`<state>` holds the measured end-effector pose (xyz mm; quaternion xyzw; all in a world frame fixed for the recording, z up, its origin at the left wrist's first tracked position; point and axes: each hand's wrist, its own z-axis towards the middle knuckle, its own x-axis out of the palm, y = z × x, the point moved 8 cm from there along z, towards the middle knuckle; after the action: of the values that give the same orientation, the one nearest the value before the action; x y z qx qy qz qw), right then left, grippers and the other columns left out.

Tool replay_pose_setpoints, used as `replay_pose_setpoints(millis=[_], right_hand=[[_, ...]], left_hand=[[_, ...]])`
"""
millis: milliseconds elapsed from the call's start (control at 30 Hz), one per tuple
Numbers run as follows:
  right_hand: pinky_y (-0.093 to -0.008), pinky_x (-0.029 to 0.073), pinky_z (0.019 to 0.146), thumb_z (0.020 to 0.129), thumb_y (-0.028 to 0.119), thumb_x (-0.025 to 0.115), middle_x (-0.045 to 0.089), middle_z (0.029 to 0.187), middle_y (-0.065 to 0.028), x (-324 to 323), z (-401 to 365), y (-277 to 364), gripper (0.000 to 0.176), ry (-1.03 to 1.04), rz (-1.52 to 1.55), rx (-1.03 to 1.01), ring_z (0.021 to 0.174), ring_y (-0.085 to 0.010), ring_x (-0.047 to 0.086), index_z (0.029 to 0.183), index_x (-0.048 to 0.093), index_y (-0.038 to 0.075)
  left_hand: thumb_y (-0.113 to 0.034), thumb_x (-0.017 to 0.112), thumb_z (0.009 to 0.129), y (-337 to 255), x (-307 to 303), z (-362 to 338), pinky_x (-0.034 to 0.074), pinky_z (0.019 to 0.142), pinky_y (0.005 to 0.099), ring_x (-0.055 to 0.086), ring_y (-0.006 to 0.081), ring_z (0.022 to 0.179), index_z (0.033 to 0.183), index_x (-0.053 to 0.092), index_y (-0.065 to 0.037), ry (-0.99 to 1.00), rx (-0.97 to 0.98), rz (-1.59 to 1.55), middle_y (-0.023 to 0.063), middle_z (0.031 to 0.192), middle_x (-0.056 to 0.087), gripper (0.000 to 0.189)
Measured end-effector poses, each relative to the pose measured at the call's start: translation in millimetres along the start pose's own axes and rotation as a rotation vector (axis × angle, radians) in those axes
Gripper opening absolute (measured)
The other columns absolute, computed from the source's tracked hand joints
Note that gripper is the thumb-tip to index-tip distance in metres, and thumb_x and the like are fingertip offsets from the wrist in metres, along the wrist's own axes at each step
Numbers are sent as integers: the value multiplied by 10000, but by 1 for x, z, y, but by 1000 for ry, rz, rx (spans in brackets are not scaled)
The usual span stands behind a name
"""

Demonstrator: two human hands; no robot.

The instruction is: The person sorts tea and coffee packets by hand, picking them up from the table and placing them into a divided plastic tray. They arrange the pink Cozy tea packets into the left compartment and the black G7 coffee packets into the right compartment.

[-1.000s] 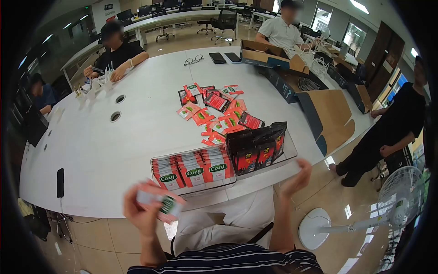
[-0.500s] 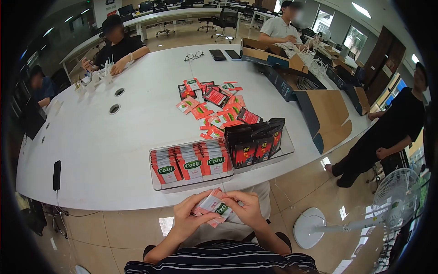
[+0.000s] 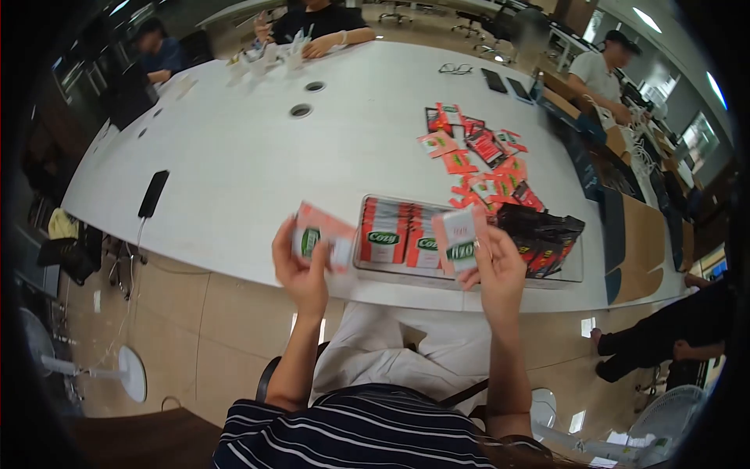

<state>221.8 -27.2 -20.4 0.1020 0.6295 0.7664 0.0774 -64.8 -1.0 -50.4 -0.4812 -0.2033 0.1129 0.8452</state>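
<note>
My left hand [image 3: 301, 277] pinches a red-and-white Cozy sachet [image 3: 309, 237], slightly blurred, just left of the clear tray [image 3: 356, 254]. Between the thumb and fingers of my right hand [image 3: 504, 270] is another Cozy sachet [image 3: 459, 234], its printing upside down. It overlaps the right part of the tray in this view. Upright Cozy sachets [image 3: 383, 238] fill that tray in rows. Beside it, partly behind my right hand, black-and-red sachets [image 3: 551, 234] stand in a second clear tray [image 3: 582, 270]. Loose red and black sachets [image 3: 488, 148] lie scattered behind the trays.
On the white table [image 3: 226, 148] lie a black phone-like device [image 3: 154, 193] with a cable, glasses [image 3: 455, 69] and two phones [image 3: 494, 80]. Open cardboard boxes [image 3: 637, 242] line the right edge. Several people are around the table; a fan [image 3: 664, 426] stands at lower right.
My hands have moved apart and up over the table edge, each now with a Cozy sachet; before, both held sachets together above my lap. The view has swung left.
</note>
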Motion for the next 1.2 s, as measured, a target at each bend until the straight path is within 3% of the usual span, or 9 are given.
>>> replay_pose_setpoints(millis=[67,200,333,367,500,567,800,1067,1200], right_hand=[[-178,419,444,869,7,562,632,915,-68,16,7,9,245,32,-22,-60,569,-63,559,1112,545,-16],[-216,442,512,778,7,643,627,916,-80,33,12,35,346,43,-512,-234,609,-95,573,1116,569,29],[-287,465,584,750,34,670,631,888,-88,56,18,45,376,175,-723,-260,671,-158,591,1113,584,77],[-297,468,591,756,40,667,633,887,-85,67,19,46,363,245,-760,-218,682,-170,594,1107,586,84],[-368,481,666,765,29,629,623,877,-66,101,15,19,360,427,-868,-294,781,-259,602,1110,572,114],[-382,487,680,753,8,611,620,880,-61,113,12,13,402,431,-908,-398,810,-263,608,1135,556,120],[-348,493,667,762,52,655,640,900,-80,95,20,27,369,364,-814,-315,786,-245,622,1119,595,125],[-299,477,593,756,45,674,634,850,-71,95,16,5,353,490,-812,-216,703,-187,607,1097,601,97],[-248,435,560,756,17,670,620,788,-62,103,16,8,288,400,-596,-325,635,-129,551,1039,625,44]], left_hand=[[-13,584,853,38,-1,15,414,516,169,533,45,759,1297,423,-42,5,-226,-133,41,998,578,473],[-83,556,896,65,-4,18,372,486,170,476,6,610,1314,409,-55,-3,-489,-403,0,917,571,445],[-72,560,893,60,0,17,391,524,152,508,1,677,1364,334,-69,44,-452,-428,24,1053,582,522],[-34,577,871,60,1,17,452,618,165,548,21,830,1384,294,-77,77,-438,-437,70,1192,540,588],[13,604,836,55,3,17,480,823,222,539,95,1053,1405,258,-85,90,-411,-399,113,1320,455,672],[10,602,839,55,3,18,484,810,217,543,95,1049,1405,258,-85,102,-413,-390,115,1321,454,668],[24,585,843,56,2,18,523,756,254,565,134,1038,1402,252,-76,101,-401,-403,156,1295,472,659],[5,599,843,53,3,16,467,718,187,555,64,963,1409,258,-81,106,-424,-380,109,1274,497,666],[5,602,840,56,3,16,461,703,186,554,59,948,1408,262,-82,108,-420,-393,96,1230,524,667]])
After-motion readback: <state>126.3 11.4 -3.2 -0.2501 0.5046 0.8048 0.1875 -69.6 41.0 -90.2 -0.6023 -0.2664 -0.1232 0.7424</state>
